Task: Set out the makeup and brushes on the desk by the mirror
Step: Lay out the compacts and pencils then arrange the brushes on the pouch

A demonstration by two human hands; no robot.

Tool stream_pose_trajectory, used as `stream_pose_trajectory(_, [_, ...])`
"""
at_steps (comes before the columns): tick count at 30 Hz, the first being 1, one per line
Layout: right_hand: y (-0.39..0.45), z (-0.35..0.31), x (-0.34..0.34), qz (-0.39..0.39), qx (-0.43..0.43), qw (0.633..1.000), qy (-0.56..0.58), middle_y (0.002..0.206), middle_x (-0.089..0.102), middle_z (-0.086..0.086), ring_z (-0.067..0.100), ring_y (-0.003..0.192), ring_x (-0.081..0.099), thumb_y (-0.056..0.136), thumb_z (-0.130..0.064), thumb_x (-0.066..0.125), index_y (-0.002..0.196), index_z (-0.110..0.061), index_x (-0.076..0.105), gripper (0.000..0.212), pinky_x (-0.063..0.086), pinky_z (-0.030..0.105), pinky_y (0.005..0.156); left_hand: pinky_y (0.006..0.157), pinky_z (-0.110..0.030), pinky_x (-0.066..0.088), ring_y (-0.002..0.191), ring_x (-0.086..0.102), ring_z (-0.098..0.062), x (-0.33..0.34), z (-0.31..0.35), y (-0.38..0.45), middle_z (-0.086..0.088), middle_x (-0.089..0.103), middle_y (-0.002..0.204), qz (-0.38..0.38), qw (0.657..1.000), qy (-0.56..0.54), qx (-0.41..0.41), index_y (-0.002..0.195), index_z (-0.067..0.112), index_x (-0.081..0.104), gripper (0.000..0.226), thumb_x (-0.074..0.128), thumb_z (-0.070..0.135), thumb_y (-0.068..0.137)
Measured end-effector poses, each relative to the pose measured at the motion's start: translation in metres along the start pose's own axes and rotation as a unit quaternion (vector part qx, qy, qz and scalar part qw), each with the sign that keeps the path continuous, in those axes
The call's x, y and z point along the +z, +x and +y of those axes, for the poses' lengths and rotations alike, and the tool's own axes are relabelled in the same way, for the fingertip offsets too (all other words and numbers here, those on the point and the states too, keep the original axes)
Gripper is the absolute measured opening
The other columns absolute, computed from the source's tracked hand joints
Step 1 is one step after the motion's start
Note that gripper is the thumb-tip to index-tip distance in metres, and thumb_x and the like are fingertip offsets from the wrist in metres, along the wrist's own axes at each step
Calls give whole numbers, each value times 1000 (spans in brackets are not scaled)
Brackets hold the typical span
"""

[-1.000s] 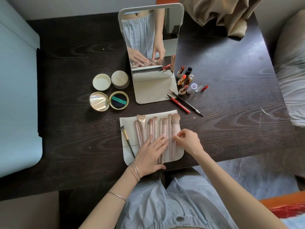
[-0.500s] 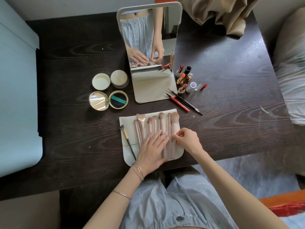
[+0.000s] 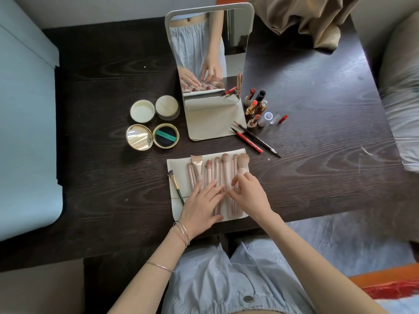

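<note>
A row of several pink makeup brushes [image 3: 213, 169] lies on a cream pouch [image 3: 175, 165] at the desk's near edge, in front of the standing mirror [image 3: 210, 53]. My left hand [image 3: 200, 206] rests flat on the brush handles with its fingers straight. My right hand [image 3: 250, 194] hovers over the right end of the row, fingers curled, thumb and forefinger pinching the handle of the large fluffy brush [image 3: 243, 160]. A green-handled brush [image 3: 176, 188] lies alone at the pouch's left edge.
Several lipsticks [image 3: 255, 105] stand right of the mirror, with a red pencil [image 3: 248, 141] and a black pencil [image 3: 260, 141] in front. An open gold compact [image 3: 138, 137], a cream jar [image 3: 142, 111] and a puff [image 3: 167, 107] sit to the left. A beige cloth [image 3: 306, 17] hangs at back right.
My right hand has slid up and to the left along the brush row, closer to my left fingertips. My left hand stays flat on the handles.
</note>
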State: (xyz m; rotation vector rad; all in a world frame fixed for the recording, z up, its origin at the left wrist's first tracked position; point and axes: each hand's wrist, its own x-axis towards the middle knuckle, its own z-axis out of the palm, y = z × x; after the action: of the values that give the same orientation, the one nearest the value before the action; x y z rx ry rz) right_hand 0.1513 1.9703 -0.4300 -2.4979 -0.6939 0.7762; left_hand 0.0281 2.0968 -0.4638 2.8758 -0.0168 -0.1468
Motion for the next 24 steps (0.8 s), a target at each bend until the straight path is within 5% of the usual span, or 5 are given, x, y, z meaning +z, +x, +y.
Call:
stream_pose_trajectory(13, [0,-5,-1,5,-8,1000,-14,76,42,-11,10,77,43,87,-27,62,91,-12,60,15,29,20,58,117,-40,11,138,33,-17,-7,4,-8,-1,49,142,21,995,-76,-59,134,14,51,79,78,45,66])
stream_pose_trajectory(20, [-11,-19,4,-70,-77,993,-52,98,63,-7,11,85,60,93,-31,54,123,-24,59,31,42,21,68,117,-41,23,139,33,-17,-3,-9,-35,-3,42,147,-13,999,-28,-33,136,10,49,87,78,51,64])
stream_pose_trajectory(24, [-10,-23,11,-65,-82,994,-40,100,62,-2,14,88,60,93,-30,54,125,-21,59,33,47,25,71,111,-45,30,136,39,-18,-4,-6,-30,-6,45,145,9,999,-23,-35,136,8,48,85,80,43,65])
